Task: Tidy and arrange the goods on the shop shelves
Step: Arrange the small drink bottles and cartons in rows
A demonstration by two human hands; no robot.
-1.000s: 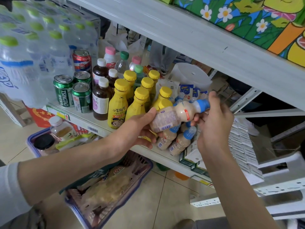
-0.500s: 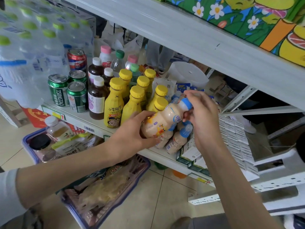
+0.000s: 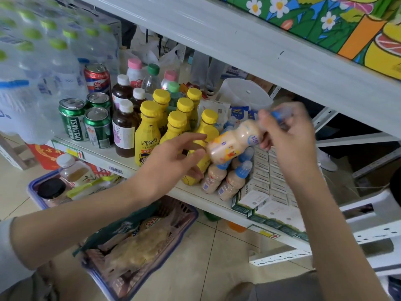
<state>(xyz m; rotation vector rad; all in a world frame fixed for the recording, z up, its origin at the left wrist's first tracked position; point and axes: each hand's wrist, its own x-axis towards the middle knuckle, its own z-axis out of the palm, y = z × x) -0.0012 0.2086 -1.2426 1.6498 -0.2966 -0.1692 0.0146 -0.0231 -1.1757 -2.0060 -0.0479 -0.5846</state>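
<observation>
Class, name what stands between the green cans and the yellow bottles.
Dark brown bottles with white caps stand between the green cans and the yellow bottles, in the head view.

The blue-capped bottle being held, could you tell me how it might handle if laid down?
The bottle is round and waisted, so laid down it would probably roll. It looks full, so likely heavy for its size. The right hand grips only its cap end, so it may swing.

Right hand [image 3: 288, 135] grips the beige bottle [image 3: 234, 142]; left hand [image 3: 171, 161] spread beside it.
</observation>
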